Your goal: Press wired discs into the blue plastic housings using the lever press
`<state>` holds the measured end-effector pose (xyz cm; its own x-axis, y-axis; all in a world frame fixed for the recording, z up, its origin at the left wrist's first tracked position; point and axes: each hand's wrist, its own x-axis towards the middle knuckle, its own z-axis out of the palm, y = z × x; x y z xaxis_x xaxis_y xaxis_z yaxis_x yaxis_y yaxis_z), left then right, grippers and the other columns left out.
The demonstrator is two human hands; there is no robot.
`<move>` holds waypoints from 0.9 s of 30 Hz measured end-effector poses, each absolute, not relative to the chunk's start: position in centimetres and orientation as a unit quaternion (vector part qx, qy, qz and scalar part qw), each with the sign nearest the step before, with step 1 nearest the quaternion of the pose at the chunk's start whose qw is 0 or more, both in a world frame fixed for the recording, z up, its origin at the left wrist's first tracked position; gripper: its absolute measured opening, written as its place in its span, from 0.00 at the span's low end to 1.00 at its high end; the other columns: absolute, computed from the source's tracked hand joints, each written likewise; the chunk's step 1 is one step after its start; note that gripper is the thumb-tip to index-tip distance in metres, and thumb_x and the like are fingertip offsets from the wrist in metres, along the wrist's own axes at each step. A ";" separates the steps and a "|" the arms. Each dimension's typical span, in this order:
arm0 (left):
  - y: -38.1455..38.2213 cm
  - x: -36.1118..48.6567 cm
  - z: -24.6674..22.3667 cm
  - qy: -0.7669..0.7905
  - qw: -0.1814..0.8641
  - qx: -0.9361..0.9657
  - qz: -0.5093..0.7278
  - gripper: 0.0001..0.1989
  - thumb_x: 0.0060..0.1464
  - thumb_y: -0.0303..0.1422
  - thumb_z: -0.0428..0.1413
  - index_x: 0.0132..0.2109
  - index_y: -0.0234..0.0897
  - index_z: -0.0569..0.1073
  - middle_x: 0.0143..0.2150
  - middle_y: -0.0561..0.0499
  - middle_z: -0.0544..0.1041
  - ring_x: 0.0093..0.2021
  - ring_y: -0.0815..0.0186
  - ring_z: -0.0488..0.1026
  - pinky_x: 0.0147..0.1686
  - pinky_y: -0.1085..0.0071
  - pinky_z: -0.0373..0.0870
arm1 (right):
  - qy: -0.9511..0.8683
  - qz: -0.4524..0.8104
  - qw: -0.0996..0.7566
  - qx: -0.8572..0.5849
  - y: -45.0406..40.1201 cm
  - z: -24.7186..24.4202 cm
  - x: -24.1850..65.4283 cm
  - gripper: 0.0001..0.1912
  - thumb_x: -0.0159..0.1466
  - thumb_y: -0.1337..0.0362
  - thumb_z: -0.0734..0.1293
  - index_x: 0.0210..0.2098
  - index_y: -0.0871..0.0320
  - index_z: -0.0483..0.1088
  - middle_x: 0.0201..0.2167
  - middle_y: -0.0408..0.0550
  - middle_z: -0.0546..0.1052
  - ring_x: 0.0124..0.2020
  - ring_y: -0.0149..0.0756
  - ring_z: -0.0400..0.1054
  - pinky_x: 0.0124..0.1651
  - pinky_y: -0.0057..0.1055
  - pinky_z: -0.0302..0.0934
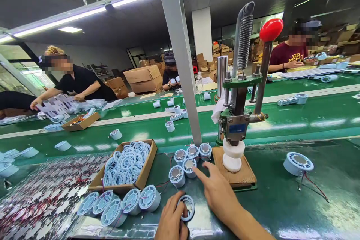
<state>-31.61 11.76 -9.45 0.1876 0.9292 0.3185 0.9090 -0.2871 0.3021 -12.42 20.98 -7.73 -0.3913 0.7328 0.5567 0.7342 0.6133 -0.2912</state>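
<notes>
My left hand, at the bottom centre, has its fingers wrapped round a light blue round housing. To its right, my right hand reaches forward with thumb and index finger apart, the fingertips beside a blue housing with a silver disc. Nothing shows between those fingers. Several similar housings with silver discs stand grouped there, some with thin red wires. Just beyond my right hand is a hand press with a red knob and white round blocks over a brown base plate.
A cardboard box of blue rings stands left of centre, with blue housings in front. Flat silvery pieces with red wires cover the left. One housing sits at right. A green conveyor and a metal post lie beyond; people work across.
</notes>
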 end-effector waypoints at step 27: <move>13.3 -27.5 -8.3 0.658 0.260 0.607 0.362 0.34 0.51 0.34 0.61 0.64 0.45 0.60 0.56 0.47 0.75 0.54 0.54 0.73 0.57 0.52 0.71 | -0.724 0.206 0.462 -0.470 14.5 -12.6 -8.2 0.31 0.54 0.68 0.69 0.57 0.54 0.61 0.51 0.48 0.74 0.51 0.37 0.72 0.51 0.30 0.70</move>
